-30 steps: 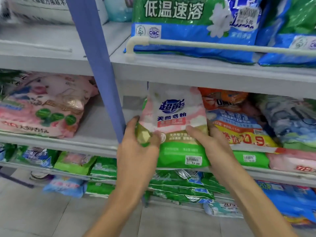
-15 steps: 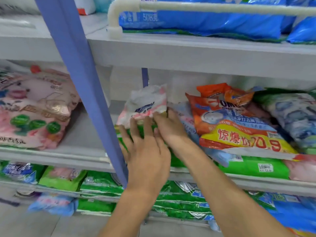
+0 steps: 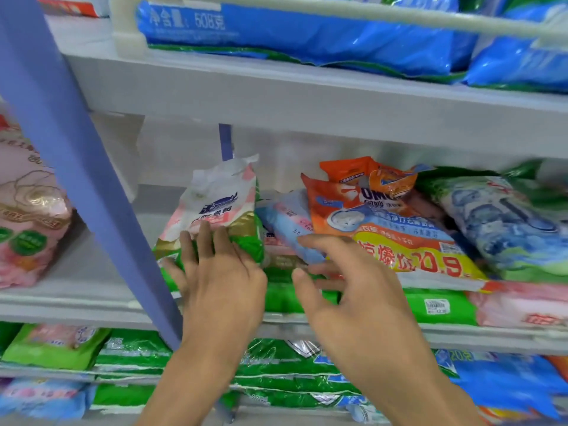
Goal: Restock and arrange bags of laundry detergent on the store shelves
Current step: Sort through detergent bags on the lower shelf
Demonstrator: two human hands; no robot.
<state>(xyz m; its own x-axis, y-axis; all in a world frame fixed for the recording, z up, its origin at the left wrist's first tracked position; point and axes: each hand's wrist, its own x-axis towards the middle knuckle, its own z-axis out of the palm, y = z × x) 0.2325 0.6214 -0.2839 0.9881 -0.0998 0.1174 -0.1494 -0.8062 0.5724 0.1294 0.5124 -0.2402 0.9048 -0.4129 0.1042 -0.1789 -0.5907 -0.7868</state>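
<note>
While the left hand (image 3: 218, 278) presses straight fingers on the white-and-green detergent bag (image 3: 219, 204) at the front edge of the middle shelf (image 3: 92, 305), beside the blue upright (image 3: 70, 167), the right hand (image 3: 347, 290) hangs spread open, seemingly holding nothing.

Grey shelves (image 3: 276, 96) on a blue upright (image 3: 76, 179), stocked tier on tier.
Carries on the middle shelf (image 3: 101, 272) a white, pink and green bag (image 3: 221, 210) leaning just right of the upright on flat green bags (image 3: 461, 312); a light blue bag (image 3: 285, 222) beside it, partly under an orange bag (image 3: 384, 229); a blue-and-white bag (image 3: 504, 222) further right; a large pink bag (image 3: 27, 216) left of the upright. Above, blue bags (image 3: 307, 38) behind a white rail (image 3: 368, 13). Below, green foil bags (image 3: 132, 352) in stacks.
</note>
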